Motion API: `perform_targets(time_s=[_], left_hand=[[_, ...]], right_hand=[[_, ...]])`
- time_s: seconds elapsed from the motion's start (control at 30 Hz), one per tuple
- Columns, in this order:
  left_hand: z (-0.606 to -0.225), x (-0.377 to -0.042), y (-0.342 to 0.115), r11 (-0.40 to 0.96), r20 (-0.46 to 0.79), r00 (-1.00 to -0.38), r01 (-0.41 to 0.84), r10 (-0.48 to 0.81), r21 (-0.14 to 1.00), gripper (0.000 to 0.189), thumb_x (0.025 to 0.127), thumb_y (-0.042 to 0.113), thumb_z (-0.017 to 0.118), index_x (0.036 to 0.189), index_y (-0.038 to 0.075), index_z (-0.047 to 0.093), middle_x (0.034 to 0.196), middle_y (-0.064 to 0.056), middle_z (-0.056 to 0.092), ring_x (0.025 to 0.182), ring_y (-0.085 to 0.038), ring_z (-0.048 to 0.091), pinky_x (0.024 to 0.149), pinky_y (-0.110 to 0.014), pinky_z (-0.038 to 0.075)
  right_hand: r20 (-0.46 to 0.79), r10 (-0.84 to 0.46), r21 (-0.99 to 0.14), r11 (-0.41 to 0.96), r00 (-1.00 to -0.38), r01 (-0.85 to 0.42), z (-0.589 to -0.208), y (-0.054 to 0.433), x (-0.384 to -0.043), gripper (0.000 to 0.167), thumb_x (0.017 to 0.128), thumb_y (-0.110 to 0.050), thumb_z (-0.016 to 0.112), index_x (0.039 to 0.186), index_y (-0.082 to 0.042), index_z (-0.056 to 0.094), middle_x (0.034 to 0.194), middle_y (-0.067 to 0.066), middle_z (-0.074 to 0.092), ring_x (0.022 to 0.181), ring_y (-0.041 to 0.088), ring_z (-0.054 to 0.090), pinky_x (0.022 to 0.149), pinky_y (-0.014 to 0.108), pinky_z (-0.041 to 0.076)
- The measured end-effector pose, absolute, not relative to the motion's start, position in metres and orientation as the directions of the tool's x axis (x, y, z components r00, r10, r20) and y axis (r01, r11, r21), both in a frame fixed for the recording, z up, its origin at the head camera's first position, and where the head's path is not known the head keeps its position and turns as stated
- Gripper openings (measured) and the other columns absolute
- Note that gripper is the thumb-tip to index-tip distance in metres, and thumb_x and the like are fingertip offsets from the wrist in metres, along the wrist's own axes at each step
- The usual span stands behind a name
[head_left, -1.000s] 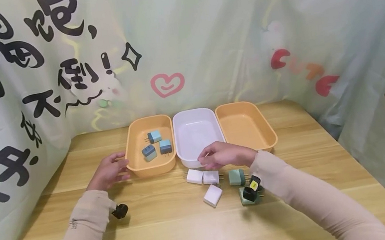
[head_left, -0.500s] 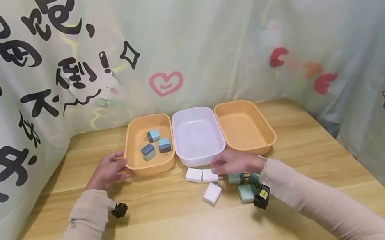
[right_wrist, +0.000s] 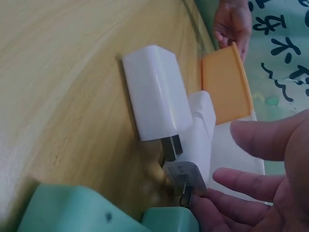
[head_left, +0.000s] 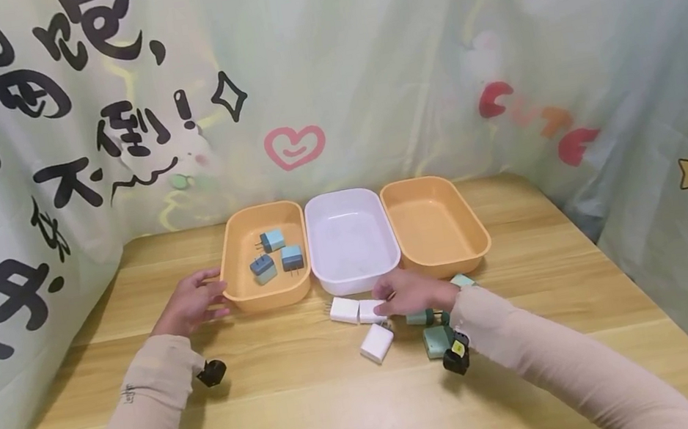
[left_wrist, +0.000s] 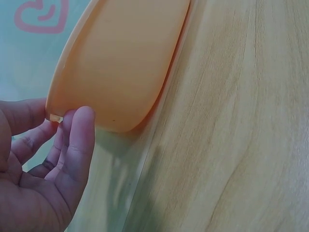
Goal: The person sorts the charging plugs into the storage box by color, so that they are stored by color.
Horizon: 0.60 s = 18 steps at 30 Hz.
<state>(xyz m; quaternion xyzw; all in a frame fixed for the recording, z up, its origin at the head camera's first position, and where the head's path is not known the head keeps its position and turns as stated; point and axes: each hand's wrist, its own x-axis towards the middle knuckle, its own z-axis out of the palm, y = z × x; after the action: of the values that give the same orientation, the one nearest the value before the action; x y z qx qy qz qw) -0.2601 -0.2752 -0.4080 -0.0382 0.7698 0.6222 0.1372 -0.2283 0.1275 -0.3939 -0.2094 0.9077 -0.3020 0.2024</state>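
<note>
My left hand (head_left: 195, 301) touches the outer end of the left orange tray (head_left: 270, 301) with loosely bent fingers; the left wrist view shows its fingertips (left_wrist: 83, 118) at the rim. Inside lie three blue-and-grey plug chargers (head_left: 292, 258). My right hand (head_left: 410, 291) reaches over a white plug charger (head_left: 368, 312), one of a pair lying end to end. The right wrist view shows its thumb (right_wrist: 253, 137) apart from the fingers, which are beside that charger's prongs (right_wrist: 187, 193). Another white charger (head_left: 377, 344) lies nearer the front.
A white tray (head_left: 360, 285) and a second orange tray (head_left: 449, 269) stand in a row right of the left one. Several green chargers (head_left: 436, 341) lie under and beside the right wrist. A printed curtain (head_left: 364, 78) hangs behind the wooden table (head_left: 322, 425).
My right hand has moved from the white tray's front edge right and down to the white chargers. My left hand keeps its place at the orange tray.
</note>
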Motion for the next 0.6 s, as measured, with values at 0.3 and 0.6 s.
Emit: perform_targets(time_s=[0.3,0.6], left_hand=[[-0.405,-0.256,-0.276,0.214,-0.263,-0.958,-0.235,0.113,0.948,0.055,0.102,0.012,0.048,0.15,-0.003,0.025,0.123,-0.024,0.05,0.09,-0.017,0.061,0.08,-0.034,0.058],[-0.407,-0.258,-0.275,0.212,-0.255,-0.961,-0.229,0.107,0.95,0.054,0.102,0.01,0.047,0.149,-0.003,0.026,0.126,-0.026,0.048,0.091,-0.019,0.061,0.08,-0.035,0.058]], right_hand=[[-0.177,-0.514,-0.531,0.768,-0.839,-0.358,-0.399,0.116,-0.227,0.025,0.079,-0.014,0.081,0.097,-0.005,0.067,0.092,0.003,0.068,0.084,0.015,0.058,0.08,0.034,0.052],[-0.097,-0.559,-0.472,0.754,-0.823,-0.457,-0.406,0.112,-0.231,0.036,0.069,-0.009,0.087,0.099,0.0,0.068,0.088,0.003,0.065,0.083,0.016,0.056,0.081,0.035,0.051]])
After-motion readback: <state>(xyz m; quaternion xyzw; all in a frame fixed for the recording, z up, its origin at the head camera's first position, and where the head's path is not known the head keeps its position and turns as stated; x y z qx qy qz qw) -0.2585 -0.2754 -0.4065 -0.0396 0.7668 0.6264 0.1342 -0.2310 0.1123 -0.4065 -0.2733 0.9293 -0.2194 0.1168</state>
